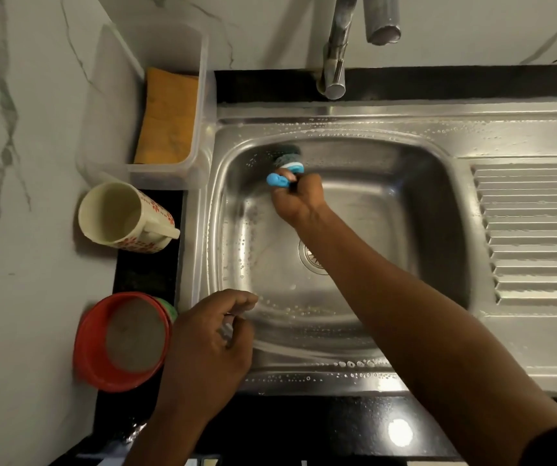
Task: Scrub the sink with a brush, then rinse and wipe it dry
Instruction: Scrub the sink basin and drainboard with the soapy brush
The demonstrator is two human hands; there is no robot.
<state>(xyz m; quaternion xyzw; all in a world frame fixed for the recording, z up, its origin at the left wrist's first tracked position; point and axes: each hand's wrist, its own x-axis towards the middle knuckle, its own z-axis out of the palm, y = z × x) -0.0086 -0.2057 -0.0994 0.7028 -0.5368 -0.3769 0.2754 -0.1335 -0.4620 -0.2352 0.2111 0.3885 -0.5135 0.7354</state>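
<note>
The steel sink (405, 203) has a wet basin dotted with soap bubbles along its rim. My right hand (299, 200) reaches into the far left corner of the basin and grips a blue-handled brush (279, 180). Its dark scrubbing head (285, 155) presses against the back wall of the basin. My left hand (210, 341) hovers at the sink's near left rim with fingers loosely curled, holding nothing. My right forearm covers part of the drain (307, 255).
A chrome tap (336, 55) stands behind the sink. The ribbed drainboard (536, 230) lies on the right. On the left stand a clear tub with an orange cloth (168, 116), a patterned mug (122, 215) and a red bowl (122, 341).
</note>
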